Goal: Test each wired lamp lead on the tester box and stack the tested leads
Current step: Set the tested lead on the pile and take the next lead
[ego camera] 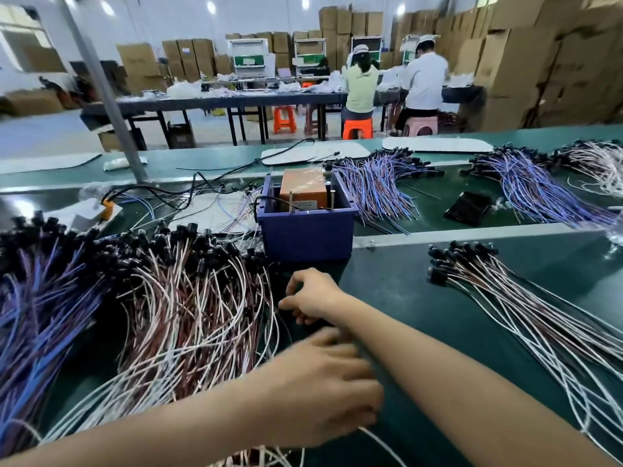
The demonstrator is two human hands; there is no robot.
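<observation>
Worktop: green, carries everything.
Untested pile: left, tangled.
Tested stack: right, leads parallel.
Tester box: behind the hands.
Left hand: blurred, grip unclear.
Right hand: fingers curled at pile's edge; pinch unclear.
Tip: draw one lead free, avoiding snags.

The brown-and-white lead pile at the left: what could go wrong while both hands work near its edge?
1. The brown-and-white pile is tangled, with wires looping over one another; the right hand picking at its edge may drag several leads out together.
2. The left hand is motion-blurred next to a loose white wire and could snag it.
3. The blue-wired pile overlaps this pile, so the two types may get mixed.
</observation>
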